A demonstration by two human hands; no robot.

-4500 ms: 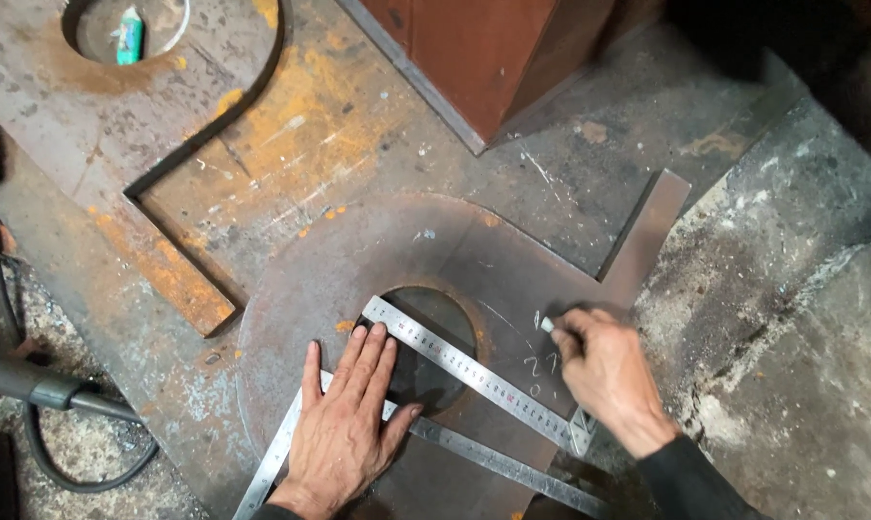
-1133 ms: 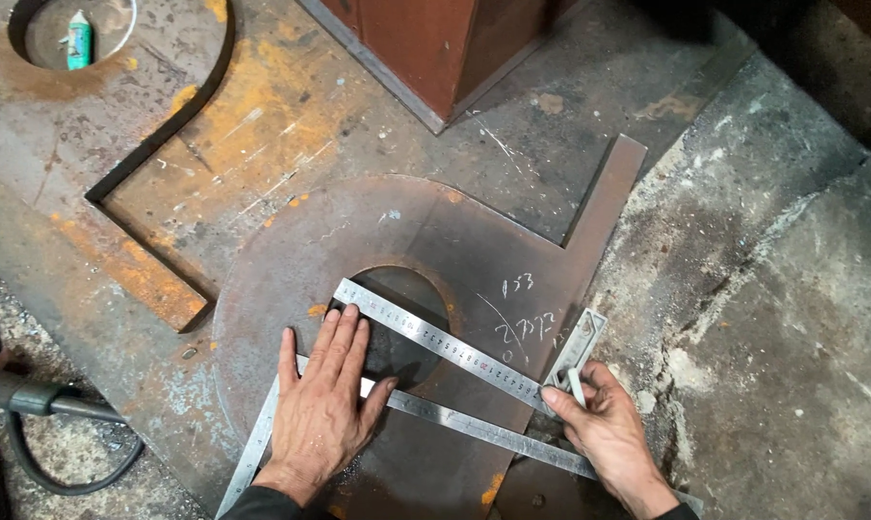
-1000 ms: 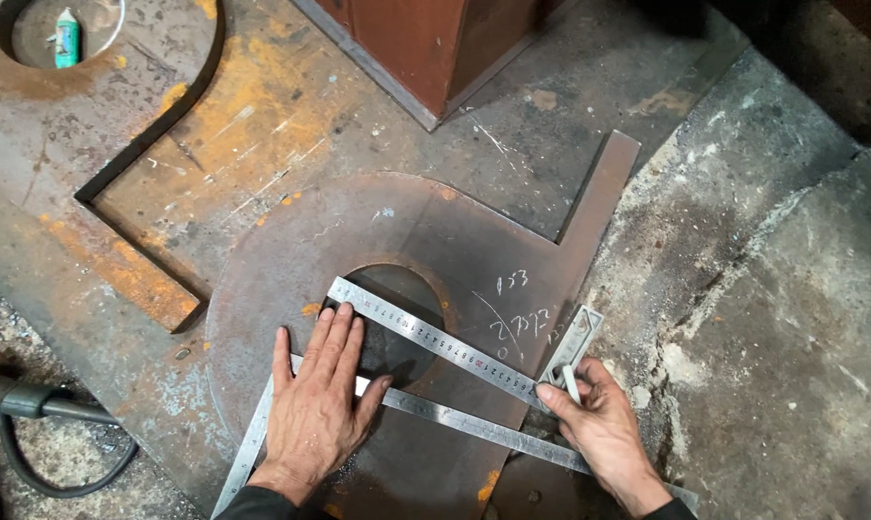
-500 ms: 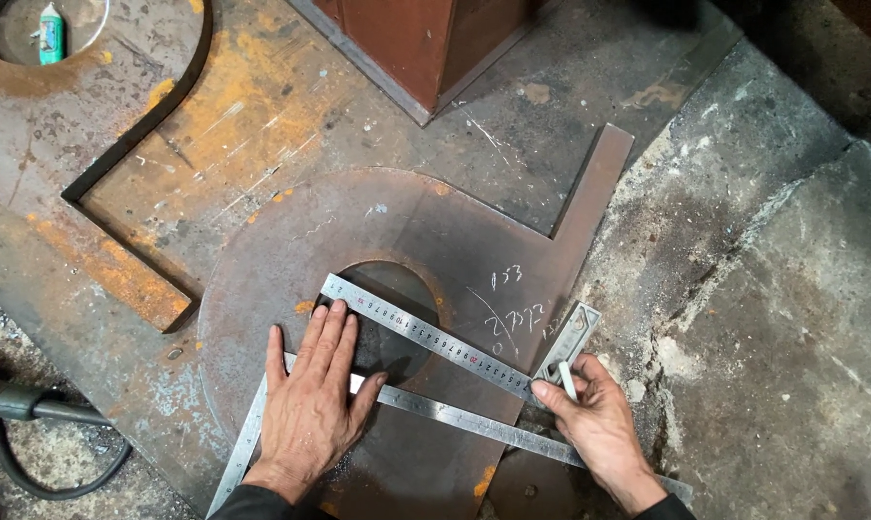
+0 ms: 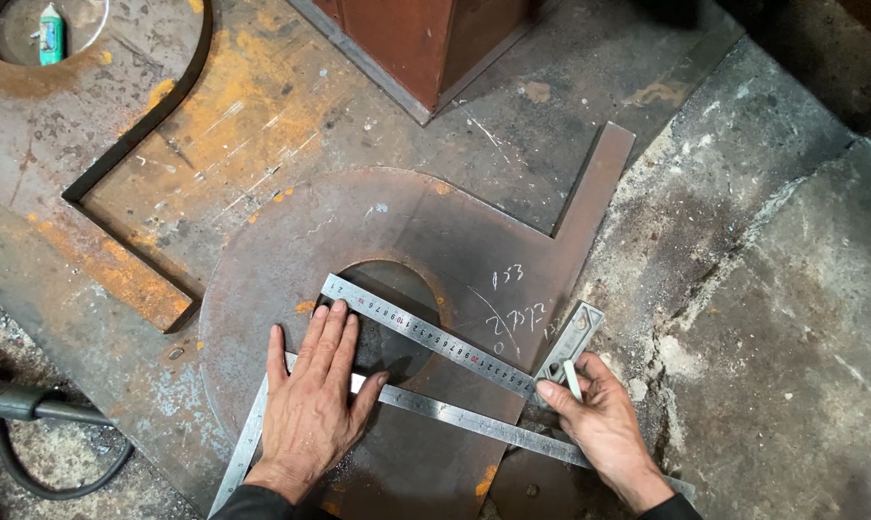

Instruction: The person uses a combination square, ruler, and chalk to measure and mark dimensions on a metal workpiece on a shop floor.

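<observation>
1. Steel plate [image 5: 455, 231], rusted and round with a straight tab running toward 1 o'clock, lies flat on a larger rusty sheet [image 5: 262, 106]. A round hole [image 5: 397, 289] is cut near the plate's centre.
2. Left hand [image 5: 312, 404] lies flat, palm down, fingers spread, at 7 o'clock of the hole. It presses on the metal square [image 5: 252, 438], one arm of which runs toward 7 o'clock and the other toward 4 o'clock under the right hand.
3. Fingertips [image 5: 337, 310] of the left hand touch the lower edge of the steel ruler [image 5: 426, 333].
4. The steel ruler lies across the hole, running from 10 o'clock to 4 o'clock, and ends just beside the right hand.
5. Right hand [image 5: 604, 424] is at 4 o'clock of the hole. Its thumb and forefinger pinch a white chalk stick [image 5: 572, 379], tip upward, next to a small grey metal bar [image 5: 570, 339].
6. White chalk figures [image 5: 517, 308] are written on the plate at 2 o'clock of the ruler's right end.
7. A red-brown box column [image 5: 426, 39] stands at 12 o'clock. A dark hose [image 5: 40, 409] lies at 9 o'clock of the left hand. Cracked concrete floor [image 5: 772, 289] extends at 3 o'clock.
</observation>
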